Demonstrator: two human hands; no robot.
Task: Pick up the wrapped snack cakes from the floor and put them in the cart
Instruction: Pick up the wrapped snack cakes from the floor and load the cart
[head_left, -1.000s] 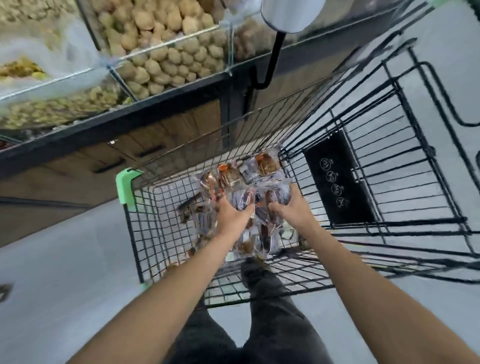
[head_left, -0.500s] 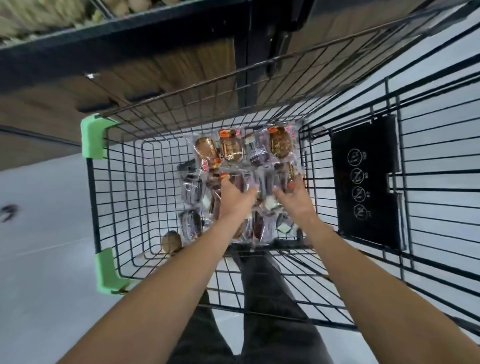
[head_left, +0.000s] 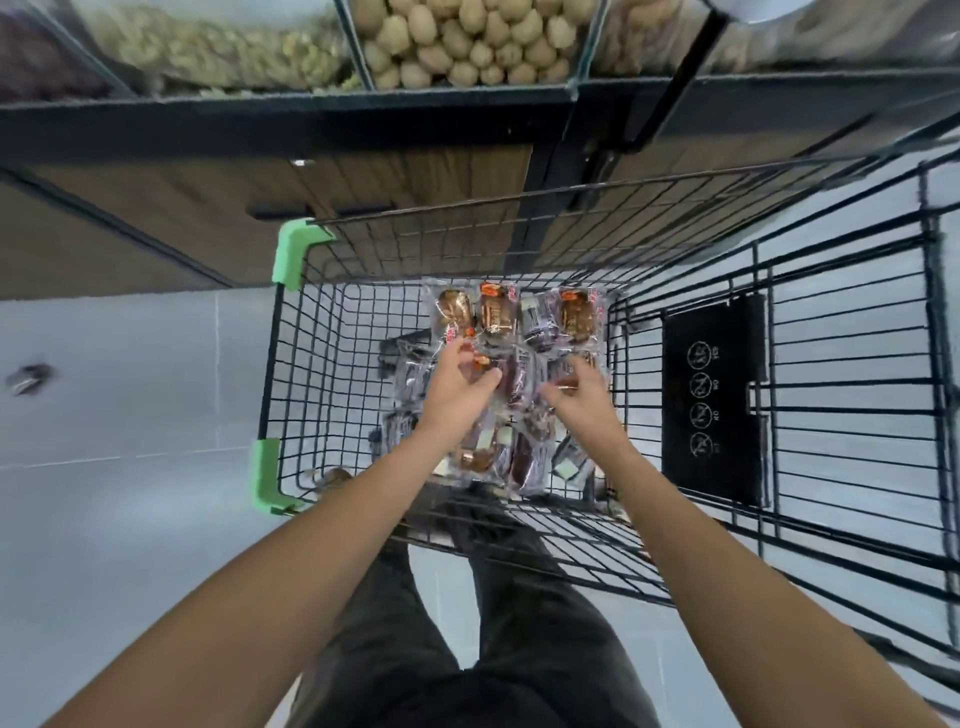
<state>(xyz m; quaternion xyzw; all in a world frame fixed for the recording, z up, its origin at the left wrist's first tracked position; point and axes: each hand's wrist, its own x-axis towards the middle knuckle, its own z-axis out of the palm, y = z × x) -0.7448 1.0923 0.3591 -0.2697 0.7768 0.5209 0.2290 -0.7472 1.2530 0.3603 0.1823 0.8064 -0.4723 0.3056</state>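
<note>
Your left grip (head_left: 457, 392) and right grip (head_left: 579, 402) hover with fingers spread, holding nothing; the clear-wrapped brown snack cakes (head_left: 498, 314) lie beneath them, inside the black wire cart (head_left: 415, 249).

Clear-wrapped snack cakes (head_left: 511, 332) heaped flat inside black wire cart (head_left: 291, 395).

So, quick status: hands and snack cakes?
Left hand open, right hand open. Snack cakes lying in cart, under both hands. Nothing in the way.

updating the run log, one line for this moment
left hand: empty over snack cakes | right hand: empty | snack cakes: in cart
</note>
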